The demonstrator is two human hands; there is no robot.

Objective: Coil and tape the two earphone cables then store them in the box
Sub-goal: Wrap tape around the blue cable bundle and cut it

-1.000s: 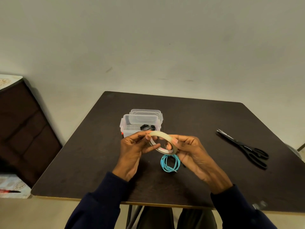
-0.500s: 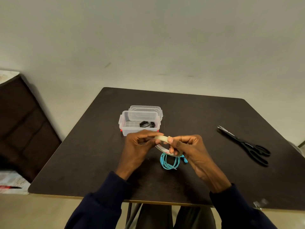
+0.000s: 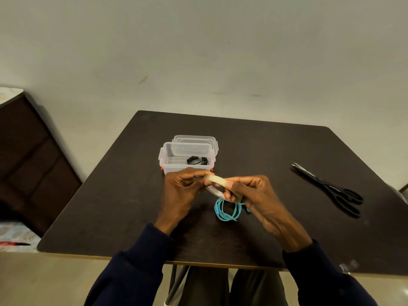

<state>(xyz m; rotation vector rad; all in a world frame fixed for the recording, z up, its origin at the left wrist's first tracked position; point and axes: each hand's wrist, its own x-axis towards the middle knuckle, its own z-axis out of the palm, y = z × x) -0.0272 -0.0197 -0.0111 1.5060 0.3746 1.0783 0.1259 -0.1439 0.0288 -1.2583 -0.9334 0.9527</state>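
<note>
A roll of pale tape [image 3: 217,180] is held between both hands above the dark table [image 3: 110,206]. My right hand [image 3: 256,195] grips the roll with thumb on top and fingers curled under it. My left hand [image 3: 183,188] pinches at the roll's left edge. Just below the roll, a coiled blue earphone cable [image 3: 227,210] lies on the table. Behind the hands stands an open clear plastic box [image 3: 167,157] with a coiled black earphone cable [image 3: 197,160] inside.
The box's clear lid [image 3: 195,139] leans behind it. Black scissors [image 3: 331,189] lie on the right side of the table. A dark cabinet [image 3: 28,162] stands at the left, beside the table, and a pale wall rises behind.
The roll has tilted flatter and both hands have closed in on it, the left fingers now pinching at its edge. The cable and box have not moved.
</note>
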